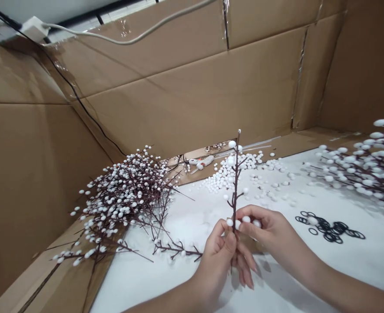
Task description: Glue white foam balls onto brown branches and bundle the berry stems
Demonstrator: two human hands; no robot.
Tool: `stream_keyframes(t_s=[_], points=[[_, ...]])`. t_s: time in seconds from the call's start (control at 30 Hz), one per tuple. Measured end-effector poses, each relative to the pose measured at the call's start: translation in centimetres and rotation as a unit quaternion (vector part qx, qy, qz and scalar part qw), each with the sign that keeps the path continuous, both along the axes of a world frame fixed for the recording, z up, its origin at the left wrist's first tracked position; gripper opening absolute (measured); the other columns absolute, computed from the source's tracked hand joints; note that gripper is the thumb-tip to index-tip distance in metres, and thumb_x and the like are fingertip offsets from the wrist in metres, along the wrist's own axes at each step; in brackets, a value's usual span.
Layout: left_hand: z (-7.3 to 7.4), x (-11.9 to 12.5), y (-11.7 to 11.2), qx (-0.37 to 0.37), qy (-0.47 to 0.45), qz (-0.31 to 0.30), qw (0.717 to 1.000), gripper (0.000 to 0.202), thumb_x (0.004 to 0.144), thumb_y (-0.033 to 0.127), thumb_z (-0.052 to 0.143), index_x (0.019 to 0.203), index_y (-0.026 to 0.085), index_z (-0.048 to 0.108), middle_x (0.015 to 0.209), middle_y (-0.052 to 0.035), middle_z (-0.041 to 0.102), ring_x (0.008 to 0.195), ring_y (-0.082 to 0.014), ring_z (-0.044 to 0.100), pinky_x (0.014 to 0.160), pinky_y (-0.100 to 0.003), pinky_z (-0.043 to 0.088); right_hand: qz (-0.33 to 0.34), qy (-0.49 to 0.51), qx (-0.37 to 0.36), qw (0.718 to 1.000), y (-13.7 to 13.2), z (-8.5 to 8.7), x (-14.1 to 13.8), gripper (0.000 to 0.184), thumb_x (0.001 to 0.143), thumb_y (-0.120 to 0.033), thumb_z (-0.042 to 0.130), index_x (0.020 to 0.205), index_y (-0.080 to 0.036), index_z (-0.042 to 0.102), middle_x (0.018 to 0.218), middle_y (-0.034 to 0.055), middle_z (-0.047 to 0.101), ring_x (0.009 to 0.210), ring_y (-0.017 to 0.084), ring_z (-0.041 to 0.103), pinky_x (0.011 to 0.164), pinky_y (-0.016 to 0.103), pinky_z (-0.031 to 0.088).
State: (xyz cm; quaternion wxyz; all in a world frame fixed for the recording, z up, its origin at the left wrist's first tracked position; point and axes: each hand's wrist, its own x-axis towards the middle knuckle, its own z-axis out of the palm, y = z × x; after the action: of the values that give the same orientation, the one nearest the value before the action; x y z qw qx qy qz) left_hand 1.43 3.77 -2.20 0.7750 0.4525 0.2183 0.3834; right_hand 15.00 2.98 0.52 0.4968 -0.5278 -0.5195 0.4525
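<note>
My left hand (220, 256) is closed on the lower stem of a thin dark twig (235, 182), which stands upright and carries several small white foam balls. My right hand (263, 228) is right beside it, its fingers pinched on small white foam balls (246, 219) against the twig's stem. Both hands hover over a white table surface (179, 269).
A heap of finished berry twigs (123, 200) lies at the left. More twigs (364, 167) lie at the right. Loose white balls (234, 174) and a glue gun (203, 163) sit behind. Black rubber rings (330, 226) lie right of my hands. Cardboard walls (192, 95) enclose the table.
</note>
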Motion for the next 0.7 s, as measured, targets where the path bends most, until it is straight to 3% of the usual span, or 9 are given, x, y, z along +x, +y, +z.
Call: stream_keyframes(t_s=[0.1,0.3,0.47,0.6,0.7], points=[[0.3,0.1,-0.1,0.017,-0.026,0.008,0.999,0.027,0.079,0.044,0.052,0.081,0.020,0.040,0.055,0.0015,0.066,0.038,-0.0100,0.058,0.038,-0.016,0.043,0.012,0.010,-0.004,1.000,0.1,0.1,0.2,0.021,0.068,-0.040,0.062,0.078,-0.022,0.067,0.048,-0.0020,0.053,0.046,0.014,0.048,0.046,0.027,0.037],[1.3,-0.1,0.0,0.022,-0.038,0.037,0.998,0.024,0.079,0.037,0.056,0.077,0.019,0.040,0.056,0.0014,0.066,0.035,-0.0053,0.050,0.036,-0.013,0.036,0.036,0.077,0.002,0.996,1.0,0.8,0.8,0.024,0.068,-0.039,0.064,0.084,-0.022,0.065,0.080,0.0023,0.065,0.068,0.016,0.059,0.068,0.029,0.045],[1.6,-0.4,0.5,0.022,-0.039,0.043,0.998,0.023,0.079,0.033,0.056,0.093,0.022,0.041,0.063,-0.0014,0.069,0.034,-0.0039,0.048,0.037,-0.012,0.032,0.035,0.150,-0.004,0.988,1.8,0.7,1.4,0.039,0.064,-0.052,0.066,0.085,-0.020,0.061,0.085,0.0031,0.063,0.067,0.013,0.059,0.067,0.025,0.045],[2.3,-0.8,1.1,0.002,-0.031,0.006,1.000,0.040,0.076,0.026,0.061,0.112,0.022,0.044,0.083,-0.0060,0.070,0.041,-0.0061,0.056,0.041,-0.014,0.039,0.042,0.197,-0.009,0.979,2.1,0.6,1.4,0.037,0.066,-0.051,0.066,0.082,-0.019,0.059,0.083,0.0015,0.061,0.061,0.009,0.056,0.062,0.023,0.044],[2.9,-1.1,1.5,-0.030,-0.026,-0.040,0.998,0.042,0.074,0.017,0.063,0.113,0.025,0.049,0.113,-0.0070,0.061,0.059,-0.0098,0.064,0.049,-0.018,0.048,0.052,0.211,-0.037,0.975,2.1,0.5,1.3,0.032,0.072,-0.049,0.062,0.079,-0.018,0.056,0.077,0.0006,0.061,0.057,0.008,0.051,0.058,0.021,0.041]])
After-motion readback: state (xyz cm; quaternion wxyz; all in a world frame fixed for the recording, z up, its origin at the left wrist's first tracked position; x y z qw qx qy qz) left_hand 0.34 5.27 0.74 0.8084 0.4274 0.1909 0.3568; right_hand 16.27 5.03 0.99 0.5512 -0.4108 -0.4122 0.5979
